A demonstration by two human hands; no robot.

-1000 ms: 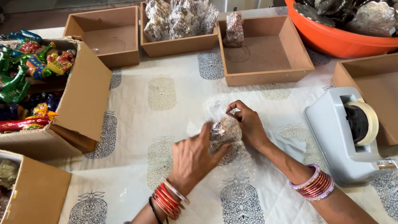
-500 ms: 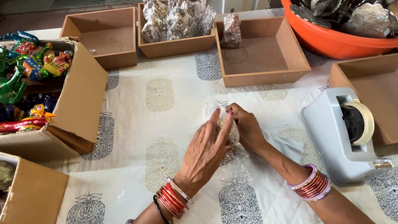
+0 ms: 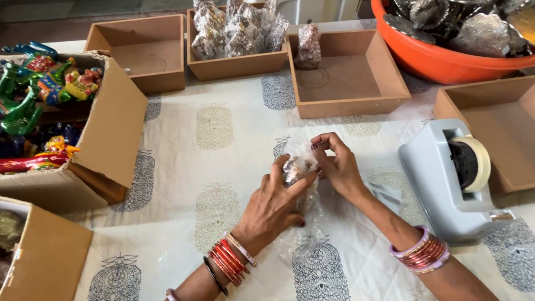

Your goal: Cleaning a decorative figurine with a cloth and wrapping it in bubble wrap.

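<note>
**Two hands wrap a small shiny thing**

Both hands have shifted a little since the earlier frame: the left hand (image 3: 273,205) now lies flatter over the bundle, and the right hand (image 3: 336,164) has its fingers pinched at the top of it. Between them sits a small silver trinket in crinkly clear plastic wrap (image 3: 297,167), resting on the white printed tablecloth (image 3: 211,137). The left hand grasps the trinket from the side. The right hand grips the loose plastic above it.

A grey tape holder with a roll of tape (image 3: 455,175) stands just beside the right arm. A brown tray of wrapped silver bundles (image 3: 235,28) sits farther back.

The plastic looks thin and slippery. If the pinch goes slack, the wrap could spring open. Pulling too hard could tear it.
</note>
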